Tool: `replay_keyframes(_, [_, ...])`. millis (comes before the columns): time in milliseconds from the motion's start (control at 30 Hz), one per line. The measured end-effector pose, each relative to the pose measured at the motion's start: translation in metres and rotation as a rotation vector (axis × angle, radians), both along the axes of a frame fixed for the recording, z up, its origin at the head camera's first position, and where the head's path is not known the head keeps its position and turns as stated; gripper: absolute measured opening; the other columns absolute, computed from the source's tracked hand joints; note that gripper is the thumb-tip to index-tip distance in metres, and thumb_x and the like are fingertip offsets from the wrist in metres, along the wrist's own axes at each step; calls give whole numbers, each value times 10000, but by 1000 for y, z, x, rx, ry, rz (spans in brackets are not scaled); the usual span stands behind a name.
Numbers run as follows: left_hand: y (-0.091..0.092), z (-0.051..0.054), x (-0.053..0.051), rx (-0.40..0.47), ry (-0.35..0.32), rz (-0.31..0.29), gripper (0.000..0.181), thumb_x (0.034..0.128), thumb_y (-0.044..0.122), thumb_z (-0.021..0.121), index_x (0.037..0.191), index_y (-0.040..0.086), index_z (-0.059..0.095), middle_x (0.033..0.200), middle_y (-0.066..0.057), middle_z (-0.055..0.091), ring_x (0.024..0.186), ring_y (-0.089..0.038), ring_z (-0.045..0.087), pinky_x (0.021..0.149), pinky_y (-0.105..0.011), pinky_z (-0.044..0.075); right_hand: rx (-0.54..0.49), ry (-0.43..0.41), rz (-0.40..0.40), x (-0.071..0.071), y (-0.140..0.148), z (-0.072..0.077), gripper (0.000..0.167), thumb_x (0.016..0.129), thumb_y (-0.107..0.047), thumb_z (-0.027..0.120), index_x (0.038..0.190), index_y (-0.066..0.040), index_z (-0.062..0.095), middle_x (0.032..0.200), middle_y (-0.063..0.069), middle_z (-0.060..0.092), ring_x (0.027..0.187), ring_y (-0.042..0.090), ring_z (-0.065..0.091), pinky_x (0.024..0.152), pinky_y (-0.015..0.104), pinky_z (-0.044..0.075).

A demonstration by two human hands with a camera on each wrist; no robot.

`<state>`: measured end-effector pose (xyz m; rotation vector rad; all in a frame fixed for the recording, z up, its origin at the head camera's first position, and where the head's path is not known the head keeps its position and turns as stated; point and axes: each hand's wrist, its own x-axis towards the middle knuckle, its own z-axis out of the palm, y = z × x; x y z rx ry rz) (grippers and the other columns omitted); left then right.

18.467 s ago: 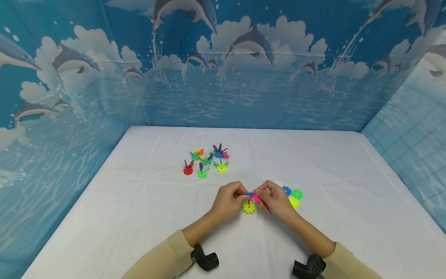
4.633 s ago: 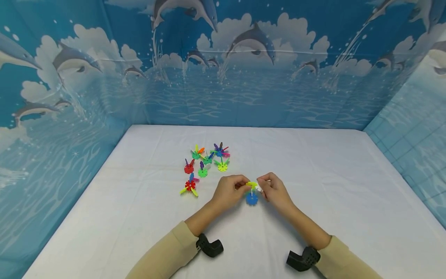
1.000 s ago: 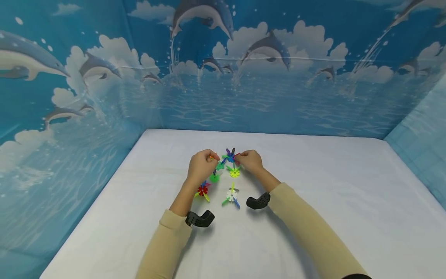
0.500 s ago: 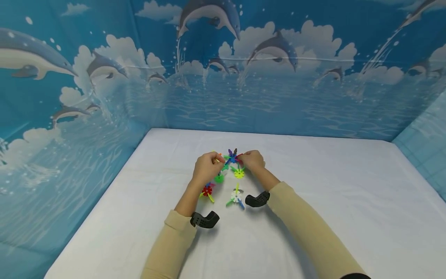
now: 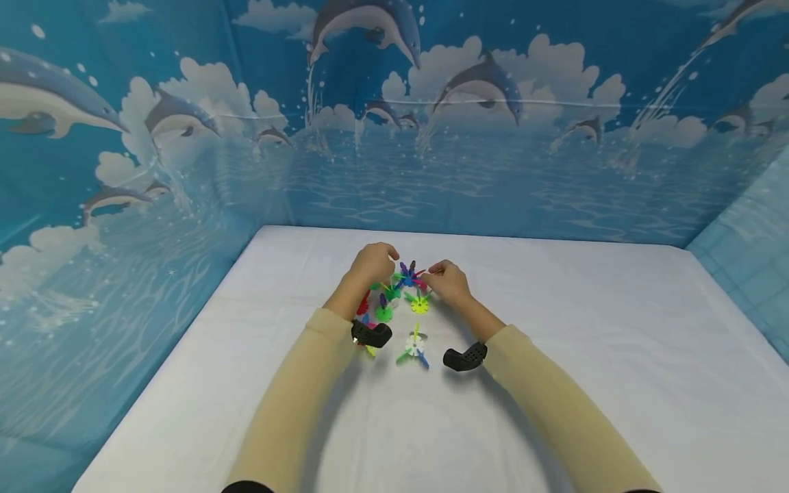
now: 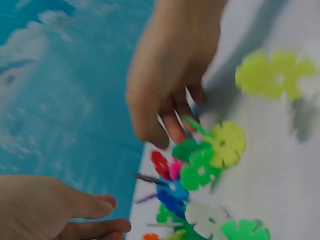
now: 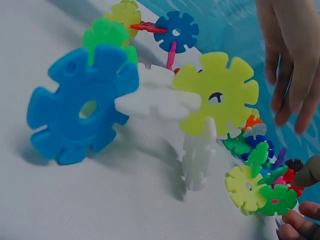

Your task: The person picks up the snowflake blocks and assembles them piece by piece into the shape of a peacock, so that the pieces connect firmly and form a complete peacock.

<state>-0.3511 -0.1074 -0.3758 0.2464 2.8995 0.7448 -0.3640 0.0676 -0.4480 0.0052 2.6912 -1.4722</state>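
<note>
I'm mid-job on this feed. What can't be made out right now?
- Front-left piece: head view, mostly hidden behind the left wrist's camera mount.
- Red piece: head view, partly covered by the left arm.
- Orange piece: left wrist view, cut off by the bottom edge.
- Left hand: left wrist view, cut off by the left edge.
- Right hand: left wrist view, too blurred to tell whether it touches the clustered pieces.

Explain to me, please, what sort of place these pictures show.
Probably an indoor tabletop area, perhaps arranged for filming: blue, dolphin-printed, fabric-like hangings surround three sides of a white cloth-covered table, where small, multicoloured, notched plastic discs are joined into clusters.
</note>
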Motion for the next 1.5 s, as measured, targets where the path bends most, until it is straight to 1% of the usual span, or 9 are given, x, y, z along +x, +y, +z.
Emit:
replay_keyframes(100, [6,-5,-18,-87,-95,-47,355,1006,58,453,1331,92,592,1322,-115,576,960,-234,583,640,-297,461,0,53,23,0,-1,-4,380,912,-242,616,1225,-31,570,1080,167,658,946,302,606,782,419,488])
replay_keyframes(233, [11,-13,-29,-43,-153,-46,325,983,47,487,1267,82,642,1278,-102,604,1065,-235,589,692,-299,534,26,143,72,1,-2,-7,275,939,-159,594,1175,-30,653,1085,160,684,994,307,623,846,431,502])
replay_keyframes(500, [11,-6,-20,73,2,-81,338,887,-37,523,1166,24,703,1141,-102,687,942,-229,584,671,-273,421,-58,208,103,8,9,3,195,975,-123,597,1111,-19,690,1074,141,692,1018,291,627,889,432,501])
replay_keyframes(667, [10,6,2,122,95,-152,237,913,38,583,1104,35,723,1007,-60,707,890,-178,626,753,-283,519,-110,262,177,25,24,23,185,969,-99,613,1112,-6,684,1055,136,692,986,278,625,826,393,515])
replay_keyframes(933, [3,11,59,231,221,-239,142,950,122,631,1064,108,715,885,39,662,823,-136,596,699,-288,510,-140,325,305,67,47,45,187,962,-127,632,1091,-9,697,1012,99,702,865,293,615,707,313,506])
replay_keyframes(1100, [-1,-1,88,461,256,-173,233,989,143,580,1206,111,658,951,-56,686,856,-169,624,699,-304,517,-139,343,334,94,56,47,151,953,-123,644,1060,-41,713,994,62,708,853,278,610,686,291,514])
replay_keyframes(1200, [0,-14,102,651,163,-87,255,1008,94,511,1230,47,627,1000,-118,679,891,-214,648,750,-321,535,-128,358,340,106,61,45,143,947,-125,653,1053,-54,717,983,34,713,868,217,607,709,283,518])
replay_keyframes(1300, [5,-26,114,807,-28,-24,281,977,27,510,1242,-29,584,1025,-142,662,921,-255,670,799,-324,545,-120,372,333,115,65,39,131,943,-108,654,1047,-64,721,968,22,716,884,204,607,726,283,519])
replay_keyframes(1500, [14,-48,124,939,-279,-23,449,908,59,651,1311,-65,496,1136,-202,663,1007,-267,666,869,-327,532,-127,370,294,126,69,26,124,933,-47,640,1027,-59,721,966,29,709,882,192,600,734,275,520])
